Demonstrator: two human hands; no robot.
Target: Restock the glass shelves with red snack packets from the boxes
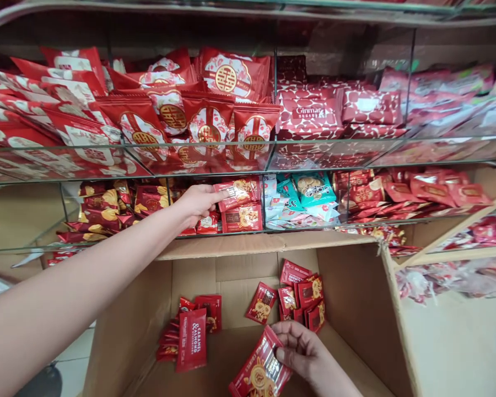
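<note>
The red, flat rectangular foil packet printed with golden cookies (257,375) was at the mouth of the open brown cardboard box (355,309), pinched along its upper right edge by the thumb and fingers of the right hand (303,353). It was likely light and a little slippery, the film pliable but the contents brittle — best taken by an edge, without squeezing the middle. It looked glossy, with a dark panel and pale lettering. The left hand (198,203) gripped the left end of a similar red cookie packet (243,191) at the glass-fronted lower shelf (295,230).
</note>
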